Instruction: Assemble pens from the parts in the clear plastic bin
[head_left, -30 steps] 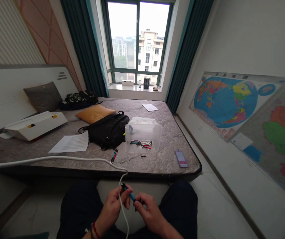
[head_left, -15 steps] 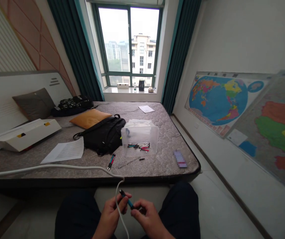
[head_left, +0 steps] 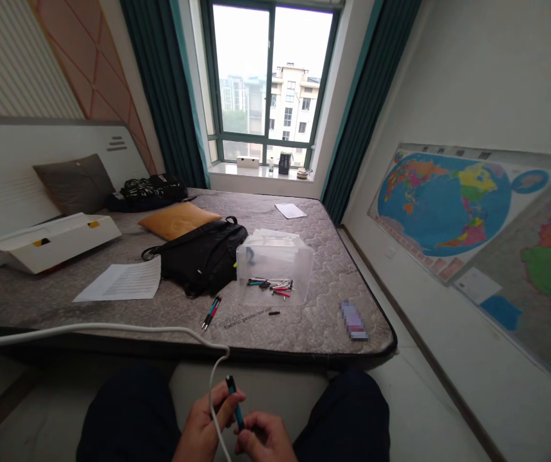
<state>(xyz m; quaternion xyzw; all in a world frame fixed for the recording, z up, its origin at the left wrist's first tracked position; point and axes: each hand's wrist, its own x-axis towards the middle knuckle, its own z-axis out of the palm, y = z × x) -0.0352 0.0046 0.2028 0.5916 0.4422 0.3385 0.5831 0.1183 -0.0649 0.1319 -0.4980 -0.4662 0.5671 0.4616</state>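
Head view: left hand pinched a blue-and-black pen upright but tilted, short of the near edge of the mattress. Right hand had its fingers at the pen's lower end; could not tell whether they gripped it. White cable crossed before the left hand. Near the mattress's near edge: two pens, small dark piece, clear box with pens inside. Blurred flat object by the near right corner.

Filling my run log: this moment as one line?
left hand: holds blue pen | right hand: at its lower end | clear bin: pens inside
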